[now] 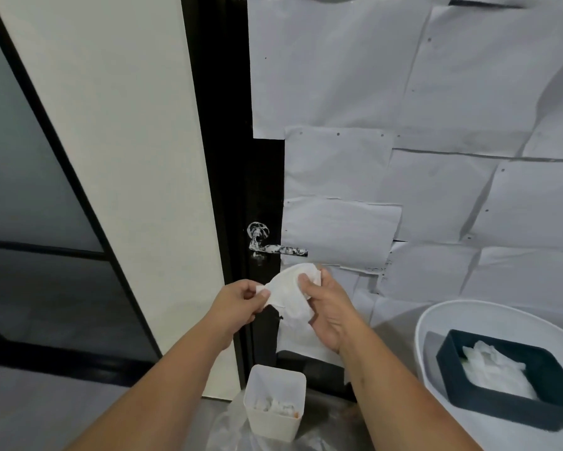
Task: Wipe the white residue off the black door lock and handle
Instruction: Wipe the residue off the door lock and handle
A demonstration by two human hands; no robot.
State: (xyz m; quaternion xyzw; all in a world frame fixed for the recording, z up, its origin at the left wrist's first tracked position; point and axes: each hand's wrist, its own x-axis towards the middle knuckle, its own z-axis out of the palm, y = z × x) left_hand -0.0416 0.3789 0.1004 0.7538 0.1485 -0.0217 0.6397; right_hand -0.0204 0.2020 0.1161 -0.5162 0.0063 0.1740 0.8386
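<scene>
- Nearest, low in the middle, a white square bin (274,402) stands on clear plastic sheeting (228,428) on the floor; crumpled white wipes (273,405) lie at its bottom.
- To the right, a white round tray (436,323) carries a dark rectangular box (514,408), and that box holds a heap of white wipes (495,369).
- Above the bin, both forearms reach forward and the two hands hold one white wipe (289,294) between them.
- The left hand (237,301) pinches the wipe's left corner between thumb and curled fingers.
- The right hand (329,307) has its fingers and thumb curled round the wipe's right side, with the cloth draped over the palm.
- The wipe hangs just below the door handle, apart from it.
- Beyond the hands, the black lever handle (283,249) sticks out to the right from the black door (267,177); white residue (257,237) streaks the lever and its round base.
- A few white specks sit on the door just under the handle's base.
- White paper sheets (403,92) cover most of the door to the right of and above the handle.
- To the left of the door stands a pale wall panel (117,125), and further left a dark-framed glass partition (29,190).
</scene>
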